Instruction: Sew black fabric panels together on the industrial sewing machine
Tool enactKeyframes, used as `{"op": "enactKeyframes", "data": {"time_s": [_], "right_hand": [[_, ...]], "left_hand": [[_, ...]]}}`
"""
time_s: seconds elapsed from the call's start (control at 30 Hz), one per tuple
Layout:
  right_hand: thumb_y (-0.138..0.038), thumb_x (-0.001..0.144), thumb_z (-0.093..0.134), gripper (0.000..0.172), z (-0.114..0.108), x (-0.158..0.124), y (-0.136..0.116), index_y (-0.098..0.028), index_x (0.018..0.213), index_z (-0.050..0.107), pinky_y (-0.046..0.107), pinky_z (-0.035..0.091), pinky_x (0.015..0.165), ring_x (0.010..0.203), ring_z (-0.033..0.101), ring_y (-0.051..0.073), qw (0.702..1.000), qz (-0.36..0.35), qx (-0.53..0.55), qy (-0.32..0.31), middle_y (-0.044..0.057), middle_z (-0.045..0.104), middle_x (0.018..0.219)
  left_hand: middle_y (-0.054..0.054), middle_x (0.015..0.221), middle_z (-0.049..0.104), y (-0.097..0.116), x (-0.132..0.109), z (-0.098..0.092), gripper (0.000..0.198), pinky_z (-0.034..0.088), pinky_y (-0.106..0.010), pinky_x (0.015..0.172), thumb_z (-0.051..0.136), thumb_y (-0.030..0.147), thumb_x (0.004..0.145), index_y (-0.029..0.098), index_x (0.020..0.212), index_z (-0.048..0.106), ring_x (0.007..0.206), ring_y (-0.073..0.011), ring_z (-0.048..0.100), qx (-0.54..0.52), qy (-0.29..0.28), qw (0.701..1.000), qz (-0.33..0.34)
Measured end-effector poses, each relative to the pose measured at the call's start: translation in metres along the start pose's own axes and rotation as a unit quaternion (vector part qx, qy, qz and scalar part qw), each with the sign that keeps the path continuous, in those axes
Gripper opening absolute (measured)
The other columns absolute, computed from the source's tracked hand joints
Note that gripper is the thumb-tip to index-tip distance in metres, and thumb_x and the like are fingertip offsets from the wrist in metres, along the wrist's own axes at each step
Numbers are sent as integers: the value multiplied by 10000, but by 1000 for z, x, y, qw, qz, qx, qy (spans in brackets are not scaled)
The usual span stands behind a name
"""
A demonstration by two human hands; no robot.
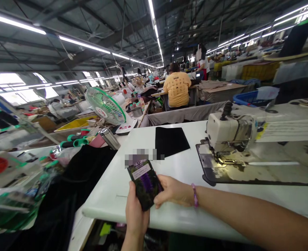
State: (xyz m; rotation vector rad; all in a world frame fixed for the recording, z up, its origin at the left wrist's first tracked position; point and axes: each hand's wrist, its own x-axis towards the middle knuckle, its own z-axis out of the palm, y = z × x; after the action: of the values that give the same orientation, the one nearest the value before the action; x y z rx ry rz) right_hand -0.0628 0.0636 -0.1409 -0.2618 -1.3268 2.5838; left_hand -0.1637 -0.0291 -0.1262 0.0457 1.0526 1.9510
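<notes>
Both of my hands hold a smartphone above the white sewing table. Its screen is lit, with a purple picture, a clock and a pale notice box; pixel blocks cover its top edge. My left hand wraps the phone's left side and lower back. Gripping the right edge is my right hand, thumb near the lower corner, a purple band on the wrist. Just beyond the phone, a black fabric piece lies flat on the table. To the right stands an industrial sewing machine.
A steel flask and a green-rimmed fan stand at the left. Black cloth drapes beside the table, near green thread cones. A person in a yellow shirt sits ahead, back turned. A blue basket is behind the machine.
</notes>
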Motion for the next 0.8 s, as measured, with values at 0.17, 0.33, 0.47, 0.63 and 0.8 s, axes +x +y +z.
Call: {"op": "enactKeyframes", "data": {"time_s": [0.17, 0.33, 0.47, 0.63, 0.8], "right_hand": [[-247, 545, 881, 587, -6, 1, 3, -146, 1038, 580, 268, 565, 570, 830, 644, 198, 999, -26, -5, 47, 46, 630, 963], [-695, 758, 692, 691, -8, 3, 4, -111, 1116, 604, 317, 593, 567, 838, 678, 229, 998, -14, 64, 18, 129, 673, 1015], [-675, 863, 592, 642, -8, 1, 0, -111, 1169, 610, 322, 600, 596, 911, 687, 253, 998, -14, 66, -5, 158, 680, 1088], [-612, 923, 545, 565, -7, -4, -3, -114, 1179, 619, 319, 606, 602, 923, 687, 251, 998, -13, 62, -10, 164, 676, 1118], [-578, 846, 674, 547, -6, -5, -1, -110, 1124, 625, 329, 616, 588, 941, 672, 261, 997, -14, 70, 11, 158, 666, 1111]], "left_hand": [[-142, 1064, 770, -4, 6, 6, 458, 534, -450, 1008, 487, 440, 953, 133, 1211, 708, 1085, -296, 703, 41, 32, 999, 11], [-114, 1052, 773, -6, 6, 4, 447, 531, -436, 1004, 497, 472, 930, 167, 1164, 724, 1103, -289, 690, 36, 75, 996, 25], [-92, 1043, 767, -7, 5, 1, 448, 560, -429, 940, 655, 486, 812, 192, 1142, 724, 1055, -296, 698, 82, 42, 992, 85], [-71, 1024, 753, -8, 1, 0, 550, 595, -355, 812, 792, 418, 677, 214, 1177, 692, 955, -263, 707, 119, -18, 981, 155], [-63, 908, 755, -8, -1, 2, 579, 593, -363, 785, 812, 355, 658, 186, 1191, 664, 826, -254, 726, 161, -9, 974, 158]]}}
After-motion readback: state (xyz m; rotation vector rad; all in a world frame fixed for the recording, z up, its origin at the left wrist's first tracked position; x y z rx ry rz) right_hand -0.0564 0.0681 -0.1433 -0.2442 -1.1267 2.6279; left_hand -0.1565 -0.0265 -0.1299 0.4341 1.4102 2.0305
